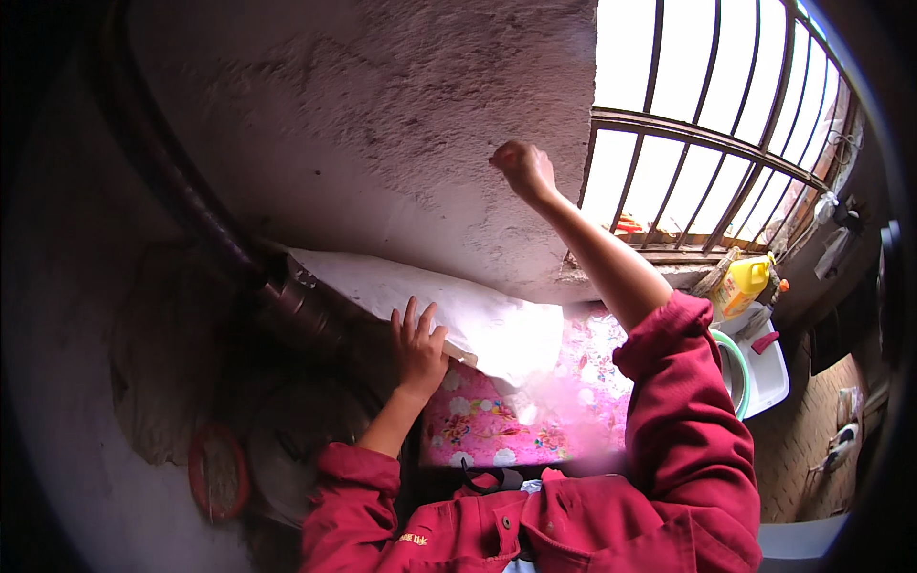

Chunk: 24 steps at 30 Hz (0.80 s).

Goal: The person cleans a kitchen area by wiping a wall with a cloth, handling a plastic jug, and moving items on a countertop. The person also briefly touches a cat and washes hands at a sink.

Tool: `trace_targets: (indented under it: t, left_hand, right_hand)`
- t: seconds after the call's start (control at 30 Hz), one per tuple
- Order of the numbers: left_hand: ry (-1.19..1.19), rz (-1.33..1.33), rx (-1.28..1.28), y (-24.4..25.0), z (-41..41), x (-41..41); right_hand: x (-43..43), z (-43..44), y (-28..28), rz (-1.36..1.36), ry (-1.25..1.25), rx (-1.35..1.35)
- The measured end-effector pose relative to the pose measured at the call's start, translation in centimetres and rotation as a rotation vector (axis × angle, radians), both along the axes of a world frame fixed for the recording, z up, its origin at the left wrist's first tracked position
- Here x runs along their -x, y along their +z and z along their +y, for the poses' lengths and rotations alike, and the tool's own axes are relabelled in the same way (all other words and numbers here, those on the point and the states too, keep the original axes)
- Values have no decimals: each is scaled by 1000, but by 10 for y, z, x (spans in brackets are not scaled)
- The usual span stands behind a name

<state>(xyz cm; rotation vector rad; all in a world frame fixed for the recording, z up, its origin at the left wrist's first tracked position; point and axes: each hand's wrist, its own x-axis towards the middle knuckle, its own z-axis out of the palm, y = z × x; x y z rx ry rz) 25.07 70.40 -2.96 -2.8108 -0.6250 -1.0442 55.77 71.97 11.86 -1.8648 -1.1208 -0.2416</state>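
My left hand (421, 352) touches the near edge of a white sheet (494, 315), paper or plastic, with its fingers spread over it. The sheet runs along the foot of the rough wall and partly covers a pink floral table covering (487, 422). Its right part is washed out by bright light, and a curled edge shows beside my hand. My right hand (526, 170) is raised in front of the wall, left of the window, with its fingers curled in. Nothing shows in it, though its inner side is hidden.
A dark metal pipe (193, 208) slants down at the left, above a dim round lid (301, 437). To the right are a barred window (702, 157), a yellow jug (743, 286), a green-rimmed basin (739, 372) and a white basin (777, 379). A red ring-shaped object (218, 473) hangs low left.
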Motion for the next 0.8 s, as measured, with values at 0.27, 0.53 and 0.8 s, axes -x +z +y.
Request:
trace_targets:
  t: [0.27, 0.53, 0.8]
  left_hand:
    - [30, 65, 145, -29, -18, 29]
    - [-26, -194, 288, -37, -21, 57]
    - [-50, -1083, 1347, -65, -33, 55]
  right_hand:
    - [-5, 35, 4, -233, -262, 115]
    - [-1, 35, -4, -296, -269, 61]
    - [-11, 37, -8, -314, -134, -77]
